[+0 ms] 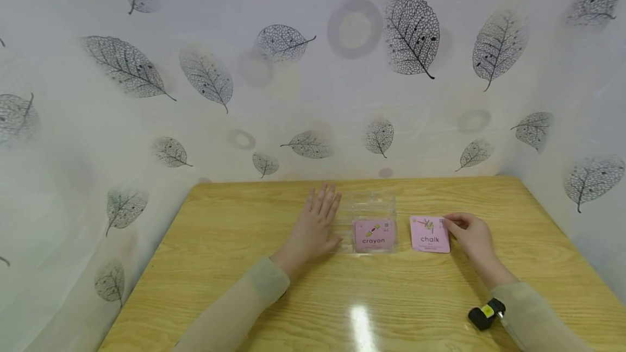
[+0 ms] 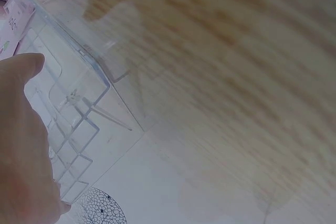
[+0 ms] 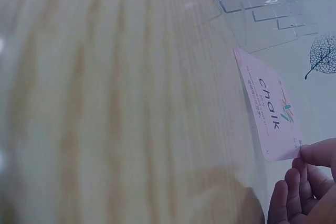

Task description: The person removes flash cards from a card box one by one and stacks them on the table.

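Observation:
A clear plastic tiered rack (image 1: 374, 205) stands on the table, with a pink "crayon" card (image 1: 374, 237) in its front slot. My left hand (image 1: 313, 227) lies along the rack's left side with its fingers extended; in the left wrist view the thumb (image 2: 32, 66) reaches over the rack's stepped edge. To the right of the rack, my right hand (image 1: 471, 238) pinches a pink "chalk" card (image 1: 429, 235) by its right edge between thumb and finger. The right wrist view shows that card (image 3: 268, 106) tilted, apart from the rack.
The wooden table (image 1: 235, 243) ends at a wall covering (image 1: 313, 107) printed with dark leaves. Near the right sleeve (image 1: 533, 308) is a small black and yellow device (image 1: 486, 313), apparently on the wrist. Light glares off the table's front.

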`<state>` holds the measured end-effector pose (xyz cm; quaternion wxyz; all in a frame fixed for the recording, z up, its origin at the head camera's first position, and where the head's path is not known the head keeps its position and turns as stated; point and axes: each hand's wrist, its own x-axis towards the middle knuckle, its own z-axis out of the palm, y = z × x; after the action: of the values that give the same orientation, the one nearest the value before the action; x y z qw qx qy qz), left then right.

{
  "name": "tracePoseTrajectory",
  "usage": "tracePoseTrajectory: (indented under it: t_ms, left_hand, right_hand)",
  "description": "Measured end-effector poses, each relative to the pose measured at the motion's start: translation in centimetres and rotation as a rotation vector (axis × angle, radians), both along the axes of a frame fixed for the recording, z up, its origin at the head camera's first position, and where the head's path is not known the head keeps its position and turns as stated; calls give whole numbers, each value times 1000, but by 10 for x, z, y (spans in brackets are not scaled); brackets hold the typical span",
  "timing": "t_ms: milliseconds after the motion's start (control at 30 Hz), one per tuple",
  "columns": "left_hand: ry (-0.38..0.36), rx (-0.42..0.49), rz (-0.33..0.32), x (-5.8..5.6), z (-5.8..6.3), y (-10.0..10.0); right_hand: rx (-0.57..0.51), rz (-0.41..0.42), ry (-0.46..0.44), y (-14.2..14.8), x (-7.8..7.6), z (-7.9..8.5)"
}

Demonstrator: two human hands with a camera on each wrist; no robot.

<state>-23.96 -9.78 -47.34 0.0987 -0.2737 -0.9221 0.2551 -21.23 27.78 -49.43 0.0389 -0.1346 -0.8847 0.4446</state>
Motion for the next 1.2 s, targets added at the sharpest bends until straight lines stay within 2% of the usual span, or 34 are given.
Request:
tracePoseTrajectory:
  t_ms: [700,1200]
  left_hand:
    - [-7,13,-3,0,0,0]
    - [-11,33,-11,-2,-1,-1]
  right_hand:
    - [17,-16,-3,2,2,1]
    - [-107,-33,-59,2,1,4]
